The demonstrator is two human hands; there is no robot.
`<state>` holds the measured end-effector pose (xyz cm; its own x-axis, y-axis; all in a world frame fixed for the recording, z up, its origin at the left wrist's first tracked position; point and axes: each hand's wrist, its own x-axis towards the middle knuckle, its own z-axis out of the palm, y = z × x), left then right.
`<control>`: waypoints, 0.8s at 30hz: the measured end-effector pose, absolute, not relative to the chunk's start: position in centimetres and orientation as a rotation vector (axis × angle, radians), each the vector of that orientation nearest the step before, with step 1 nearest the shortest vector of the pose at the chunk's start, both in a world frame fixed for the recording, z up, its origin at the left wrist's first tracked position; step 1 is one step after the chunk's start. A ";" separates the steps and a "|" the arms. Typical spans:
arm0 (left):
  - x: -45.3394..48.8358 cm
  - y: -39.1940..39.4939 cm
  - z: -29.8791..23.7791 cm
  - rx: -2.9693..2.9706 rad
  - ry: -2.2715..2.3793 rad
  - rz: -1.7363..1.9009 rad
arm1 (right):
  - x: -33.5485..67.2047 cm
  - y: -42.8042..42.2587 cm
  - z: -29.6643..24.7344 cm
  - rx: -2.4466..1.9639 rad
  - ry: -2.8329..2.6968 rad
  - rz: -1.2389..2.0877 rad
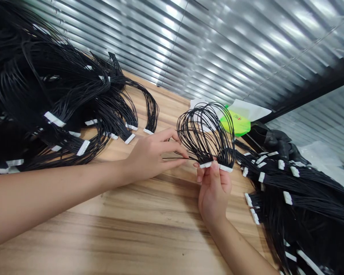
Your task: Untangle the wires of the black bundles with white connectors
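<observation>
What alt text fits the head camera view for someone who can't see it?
The right hand holds white connectors on a looped bundle of black wires, while the left hand touches a stray wire. More bundles lie on a wooden table.

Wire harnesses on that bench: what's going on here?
A person is working on a looped black wire harness with bare hands. The right hand pinches its two white connectors, with the wire loops rising above them. The left hand holds a loose black wire between its fingers. More harnesses lie on the wooden table in one heap on the left of the view and another on the right.
</observation>
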<state>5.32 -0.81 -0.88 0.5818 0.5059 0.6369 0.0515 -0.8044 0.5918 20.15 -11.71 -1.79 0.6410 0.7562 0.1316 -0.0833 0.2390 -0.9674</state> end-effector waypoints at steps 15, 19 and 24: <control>5.3 -1.2 -0.1 2.445 0.518 1.270 | 19.8 -11.8 -1.9 -1.231 -0.666 0.688; 5.3 -1.2 -0.5 2.609 0.401 1.323 | 19.7 -11.8 -2.0 -1.227 -0.660 0.711; 5.2 -1.1 -0.5 2.746 0.349 1.311 | 19.8 -11.9 -2.1 -1.229 -0.669 0.722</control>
<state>5.22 -1.07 -0.46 0.6084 0.2378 0.7572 0.1701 -0.9710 0.1682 19.78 -11.87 -2.12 0.6077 0.7915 0.0652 -0.1261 0.1772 -0.9761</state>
